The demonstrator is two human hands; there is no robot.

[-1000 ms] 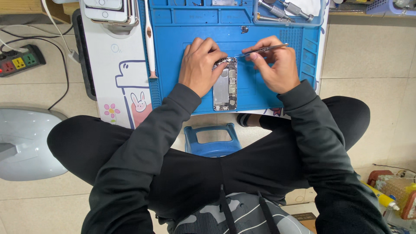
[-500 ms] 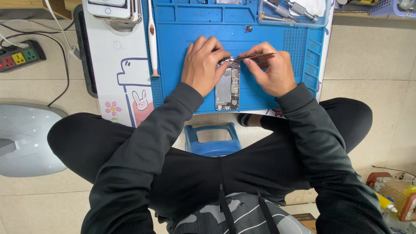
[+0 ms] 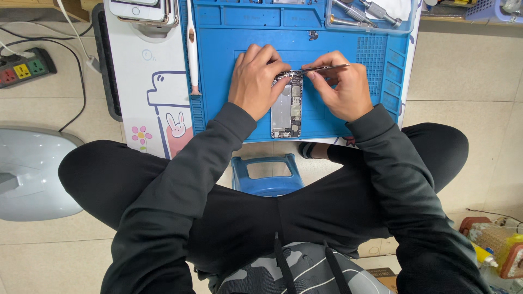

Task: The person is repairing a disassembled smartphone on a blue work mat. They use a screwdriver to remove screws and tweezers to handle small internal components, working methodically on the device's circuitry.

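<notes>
The head camera looks down on a person in dark sleeves seated on a low blue stool (image 3: 267, 175), working at a blue repair mat (image 3: 229, 109) laid on a low white board (image 3: 136, 81) printed with a cartoon rabbit. An opened phone (image 3: 287, 106), its back shell and inner parts exposed, lies lengthwise near the middle of the mat. The left hand (image 3: 256, 81) rests on the phone's upper left edge, fingers curled down and pressing on it. The right hand (image 3: 340, 87) pinches a pair of metal tweezers (image 3: 321, 69), whose tips meet the top end of the phone just beside the left fingertips. The two hands cover most of the phone's upper end, so what the tips grip cannot be told. A white-handled tool (image 3: 192, 49) lies along the mat's left edge. At the mat's top right, a clear tray (image 3: 406, 22) holds several metal screwdrivers (image 3: 359, 11). Another phone (image 3: 143, 10), face up, lies at the board's top left. On the tiled floor to the left sit a power strip (image 3: 24, 66) with coloured sockets and a pale rounded appliance (image 3: 32, 174).
</notes>
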